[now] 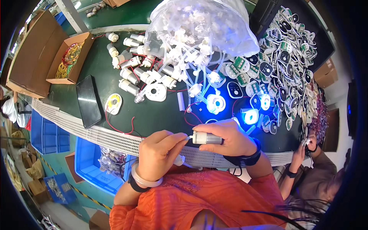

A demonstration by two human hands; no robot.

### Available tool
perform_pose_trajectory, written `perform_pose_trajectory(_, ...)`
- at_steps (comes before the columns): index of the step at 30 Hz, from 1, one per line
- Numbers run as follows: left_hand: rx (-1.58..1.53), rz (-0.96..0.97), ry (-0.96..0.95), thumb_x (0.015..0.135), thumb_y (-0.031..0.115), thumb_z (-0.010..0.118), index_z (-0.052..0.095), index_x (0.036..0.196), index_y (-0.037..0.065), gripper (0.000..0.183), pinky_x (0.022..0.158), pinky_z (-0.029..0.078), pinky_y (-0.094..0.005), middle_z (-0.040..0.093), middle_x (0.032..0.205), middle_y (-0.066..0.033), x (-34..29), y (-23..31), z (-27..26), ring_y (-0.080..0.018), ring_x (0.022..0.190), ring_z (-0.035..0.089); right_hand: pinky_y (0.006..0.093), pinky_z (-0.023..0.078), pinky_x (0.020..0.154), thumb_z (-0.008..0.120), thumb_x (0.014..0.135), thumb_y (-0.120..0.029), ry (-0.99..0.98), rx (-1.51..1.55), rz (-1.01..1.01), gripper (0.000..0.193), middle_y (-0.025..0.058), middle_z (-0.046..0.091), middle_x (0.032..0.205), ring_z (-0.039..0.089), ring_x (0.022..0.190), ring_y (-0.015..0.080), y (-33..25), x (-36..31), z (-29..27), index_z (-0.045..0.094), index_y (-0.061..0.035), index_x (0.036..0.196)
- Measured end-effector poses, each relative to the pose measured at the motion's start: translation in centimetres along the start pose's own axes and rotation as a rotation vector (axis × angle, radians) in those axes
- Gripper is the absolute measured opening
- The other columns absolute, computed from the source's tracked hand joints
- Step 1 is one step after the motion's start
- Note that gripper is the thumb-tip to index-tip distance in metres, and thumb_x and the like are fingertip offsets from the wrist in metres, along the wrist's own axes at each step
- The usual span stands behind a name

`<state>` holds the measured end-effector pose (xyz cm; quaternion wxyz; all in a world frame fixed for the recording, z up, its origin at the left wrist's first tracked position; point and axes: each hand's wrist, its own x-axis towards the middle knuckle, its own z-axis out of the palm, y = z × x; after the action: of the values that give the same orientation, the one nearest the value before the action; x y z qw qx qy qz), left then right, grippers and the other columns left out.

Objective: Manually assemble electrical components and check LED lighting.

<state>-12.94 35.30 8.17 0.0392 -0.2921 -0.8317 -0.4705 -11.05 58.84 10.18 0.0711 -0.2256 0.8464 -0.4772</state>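
In my right hand (232, 138) is a small air pump motor (207, 138), a silver cylinder with a white head, lying on its side with its nozzle toward the left. My left hand (159, 151) is pinched at the tip of that nozzle; whatever lies between its thumb and fingers is too small to make out. Beyond my hands, a lit round module (216, 104) glows blue-white on the dark green table, and a second lit module (251, 116) lies to its right. A lilac cylindrical battery cell (181, 101) rests left of the first one.
Several pump motors (128, 87) with red wires lie at the back left, beside a bag of clear tubing and white fittings (199, 28). Circuit boards and white covers (285, 61) pile up on the right. A black tablet-like slab (88, 100) lies left. A co-worker's hands (303, 151) work at far right.
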Motion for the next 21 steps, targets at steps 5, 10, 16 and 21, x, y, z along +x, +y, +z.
perform_pose_trajectory(5, 0.024, 0.033, 0.069, 0.073, 0.007, 0.077, 0.07, 0.089, 0.008, 0.017, 0.051, 0.047, -0.0348, 0.061, 0.068, -0.0057, -0.25, -0.09, 0.32, -0.0236, 0.057, 0.06, 0.0325, 0.051, 0.064, 0.076, 0.083, -0.021, -0.006, -0.045, -0.045, 0.043, 0.0122, 0.069, 0.085, 0.069, 0.072, 0.0231, 0.32, -0.03, 0.2, 0.062, -0.0083, 0.122)
perform_pose_trajectory(10, 0.139, 0.158, 0.099, 0.072, 0.007, 0.077, 0.07, 0.088, 0.008, 0.017, 0.051, 0.048, -0.0341, 0.062, 0.07, -0.0064, -0.09, 0.31, 0.28, -0.0237, 0.058, 0.061, 0.0247, 0.049, 0.06, 0.074, 0.086, -0.021, -0.028, 0.242, 0.059, 0.037, 0.0049, 0.069, 0.087, 0.064, 0.068, 0.0116, 0.48, -0.26, 0.28, 0.065, -0.002, 0.116)
perform_pose_trajectory(16, 0.104, 0.168, 0.114, 0.073, 0.007, 0.077, 0.071, 0.088, 0.007, 0.017, 0.051, 0.048, -0.0339, 0.062, 0.072, -0.0066, -0.41, 0.35, 0.56, -0.0235, 0.058, 0.061, 0.0213, 0.046, 0.056, 0.071, 0.089, -0.022, -0.169, 0.611, 0.444, 0.036, 0.0031, 0.066, 0.095, 0.058, 0.063, 0.0061, -0.1, -0.18, -0.57, 0.064, -0.0012, 0.116)
perform_pose_trajectory(21, -0.152, -0.015, 0.038, 0.076, 0.005, 0.077, 0.071, 0.089, 0.005, 0.014, 0.052, 0.047, -0.0318, 0.063, 0.072, -0.0069, -0.51, 0.62, 0.31, -0.0219, 0.06, 0.062, 0.0243, 0.049, 0.069, 0.074, 0.087, -0.021, -0.096, 0.347, 0.123, 0.039, 0.0048, 0.066, 0.102, 0.063, 0.077, 0.011, 0.3, -0.44, 0.17, 0.063, -0.0021, 0.119)
